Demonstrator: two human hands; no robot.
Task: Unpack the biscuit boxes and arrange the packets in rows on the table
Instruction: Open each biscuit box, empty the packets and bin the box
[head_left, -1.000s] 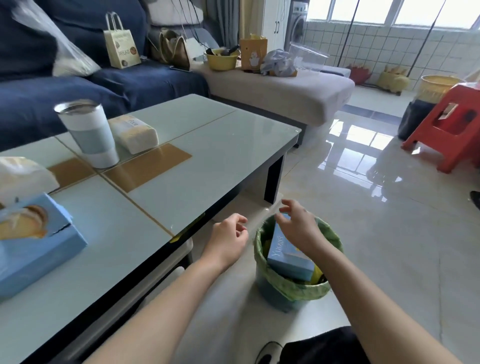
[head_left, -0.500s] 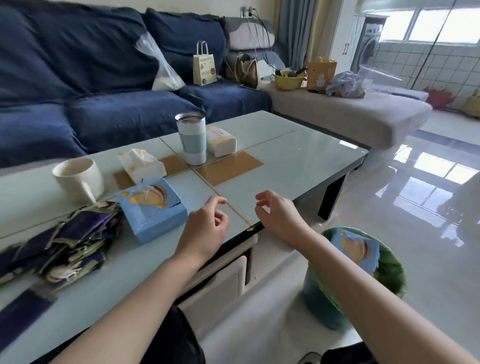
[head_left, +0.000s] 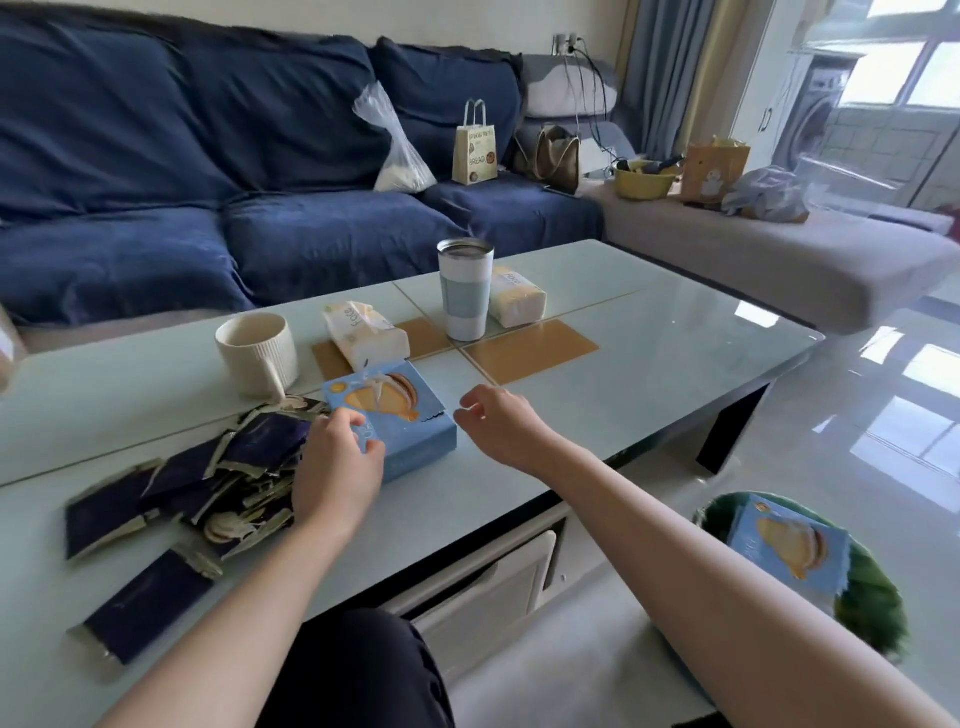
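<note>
Biscuit box (head_left: 395, 423) on table (head_left: 649, 364), packets (head_left: 182, 499) left of it.

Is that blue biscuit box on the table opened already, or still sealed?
Opened. The blue biscuit box shows a torn, jagged flap edge on its top, and the left hand grips its near end. Whether packets remain inside cannot be told.

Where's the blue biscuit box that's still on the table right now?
The blue biscuit box sits near the table's front edge, just in front of the tissue pack, right of the dark packets, with the left hand on it.
</note>
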